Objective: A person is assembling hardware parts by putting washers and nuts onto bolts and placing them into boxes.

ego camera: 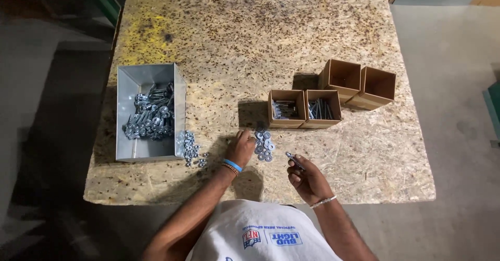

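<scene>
The left hand (240, 147) rested with fingers curled at nine o'clock of the washers (264, 145), seemingly ready to pick one, while the right hand (307, 177) pinched a bolt (294, 160) upright.

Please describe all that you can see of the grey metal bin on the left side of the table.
The metal bin is a grey, open-topped rectangular box of thin sheet metal with upright walls. It stands flat near the left edge of the board table. A heap of shiny bolts fills its middle; the far and near ends of its floor are bare. A small pile of nuts lies on the table against its right near corner. Neither hand touches it; the left hand is nearest.
</scene>
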